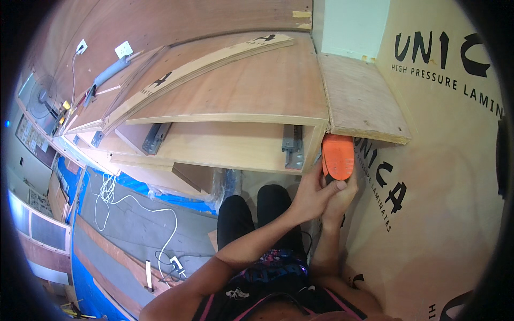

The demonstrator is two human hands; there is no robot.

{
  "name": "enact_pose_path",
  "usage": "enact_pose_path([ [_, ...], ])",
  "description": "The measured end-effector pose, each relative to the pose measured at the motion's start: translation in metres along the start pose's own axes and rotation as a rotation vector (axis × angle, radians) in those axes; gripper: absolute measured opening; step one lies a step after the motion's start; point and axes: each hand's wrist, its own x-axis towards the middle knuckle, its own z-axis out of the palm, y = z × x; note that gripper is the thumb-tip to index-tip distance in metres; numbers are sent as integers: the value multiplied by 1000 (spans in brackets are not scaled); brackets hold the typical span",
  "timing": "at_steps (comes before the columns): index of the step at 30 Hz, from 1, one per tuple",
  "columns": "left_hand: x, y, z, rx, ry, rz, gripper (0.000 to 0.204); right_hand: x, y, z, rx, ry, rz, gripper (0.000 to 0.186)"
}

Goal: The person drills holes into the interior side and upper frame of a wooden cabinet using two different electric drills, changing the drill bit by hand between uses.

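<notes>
An orange hand tool with a rounded end point(339, 157) is held against the cabinet's right front corner, just under a plywood shelf piece. Its exact kind I cannot make out. Around its lower part close my right hand point(341, 200) and my left hand point(311, 193), pressed together with the left thumb lying across. Part of the fingers is hidden behind the tool and the cabinet edge. Left of my hands is the wooden cabinet point(241, 140), its open front showing metal drawer slides point(292, 145). The plywood shelf piece point(364, 96) juts out above the tool.
A long wooden strip point(198, 69) and a blue-grey sealant tube point(112, 70) lie on the cabinet top. Laminate-covered board point(428, 176) stands close on my right. A white extension cord point(174, 224) and a hammer-like tool point(149, 275) lie on the grey floor covering at left.
</notes>
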Motion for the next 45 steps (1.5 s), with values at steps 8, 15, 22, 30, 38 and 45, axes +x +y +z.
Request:
enact_pose_path([
  [8,3,0,5,-45,5,29,75,6,-3,-4,-80,2,-77,47],
  [15,4,-1,-2,-90,-14,13,73,7,7,1,68,-22,-118,43],
  [22,8,-2,1,-5,-28,68,68,8,8,-4,19,-3,-132,35],
  [30,-11,-7,-12,108,-174,74,76,-19,15,-25,-106,47,-211,36],
  [38,-80,-41,-28,-405,-622,-360,78,-156,142,-126,-368,199,-314,49],
  [45,-183,-153,-73,-481,-429,-592,42,-275,204,-120,-505,-85,-284,75],
])
